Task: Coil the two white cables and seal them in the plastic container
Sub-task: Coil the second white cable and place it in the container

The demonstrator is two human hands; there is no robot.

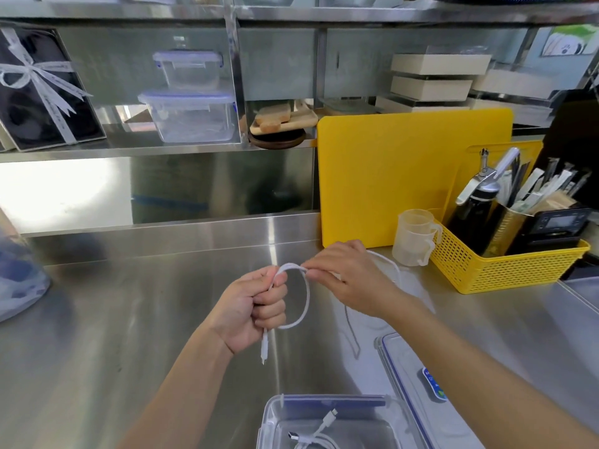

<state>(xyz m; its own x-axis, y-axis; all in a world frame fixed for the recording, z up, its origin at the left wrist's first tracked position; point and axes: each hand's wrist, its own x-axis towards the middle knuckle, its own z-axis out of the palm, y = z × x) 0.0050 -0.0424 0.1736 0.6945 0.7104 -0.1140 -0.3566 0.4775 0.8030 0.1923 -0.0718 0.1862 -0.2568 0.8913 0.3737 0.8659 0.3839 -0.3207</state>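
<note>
A: From the head camera, what is each hand doing?

B: The left hand is a fist, its grip clamped round a white cable. One loop of it arcs out to the right of the fist, and the plug end hangs below the fist, over the steel desk.

A: And the right?

B: The right hand pinches the top of that loop between fingertips, a narrow grip holding the same cable. The rest of the cable trails away behind the right wrist and lies slack on the desk (its far end is hidden by the forearm).

A: Where is the other cable?

B: Inside the open plastic container at the bottom edge of the view, near the person. The coiled cable lies on its floor, a plug pointing up and to the right. The frame cuts off the lower part.

A: The lid?

B: The lid lies flat on the desk just right of the container, partly under the right forearm, with a blue label on top.

A: Anything nearby?

B: A yellow basket stands at the far right, two clear measuring cups beside it, a yellow board propped behind.
</note>
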